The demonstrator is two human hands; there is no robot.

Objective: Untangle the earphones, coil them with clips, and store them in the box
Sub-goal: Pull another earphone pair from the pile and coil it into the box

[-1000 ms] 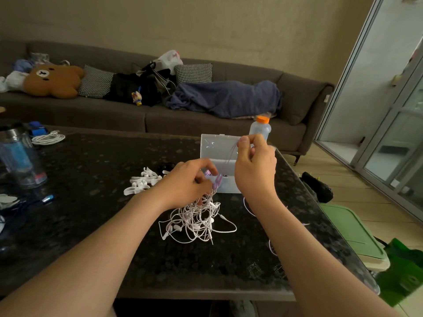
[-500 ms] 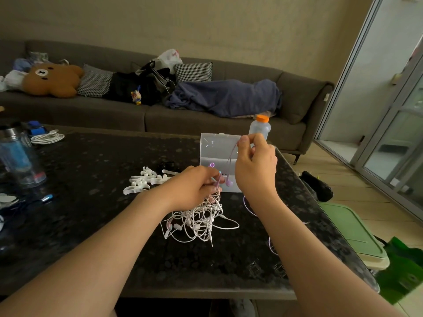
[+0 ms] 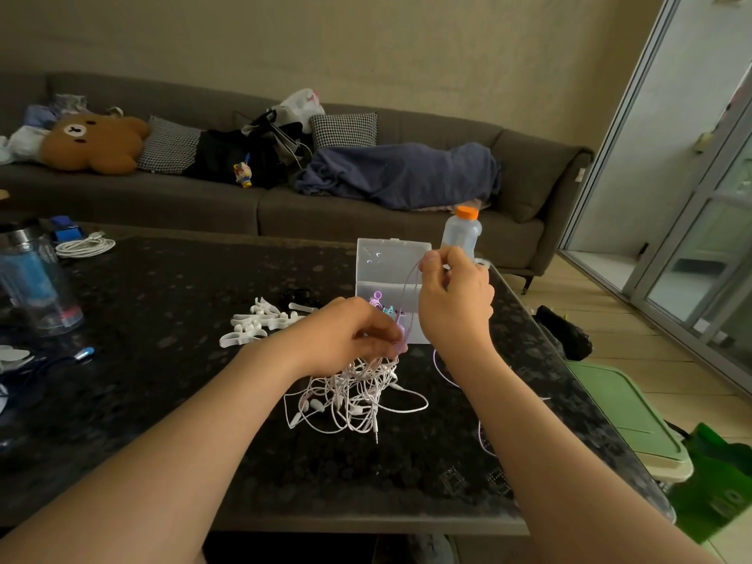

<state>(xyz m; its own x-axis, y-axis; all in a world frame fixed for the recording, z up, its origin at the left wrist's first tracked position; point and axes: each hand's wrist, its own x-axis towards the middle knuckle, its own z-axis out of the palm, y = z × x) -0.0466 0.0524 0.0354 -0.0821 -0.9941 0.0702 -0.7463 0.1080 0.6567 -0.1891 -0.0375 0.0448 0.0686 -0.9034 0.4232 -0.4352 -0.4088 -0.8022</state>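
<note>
A: R fingertips first?
B: Thumb + forefinger pinched tight on a thin purple cord, held up high. The other fingers of the right hand are curled in loosely behind.

A: L side?
B: The fingers are curled down and grip the same cord's lower end, right at the top of the earphone tangle. The left hand sits lower than the R, knuckles up. Can't tell if it also has white strands in the grip.

A: Cord btwn them?
B: It runs as a narrow loop from the R pinch down to the L fingers. More purple cord lies on the table, just beside the R wrist.

A: The tangle?
B: White, messy, part lifted under the L hand, the rest spread on the table.

A: Box?
B: The clear box is just behind both hands, lid open and upright, w/ coloured clips inside. White clips lie in a heap to its left.

A: Further out?
B: An orange-capped bottle stands behind the box. At far left are a tumbler and a coiled white cable. The sofa at the back holds a bear cushion and a blue blanket.
</note>
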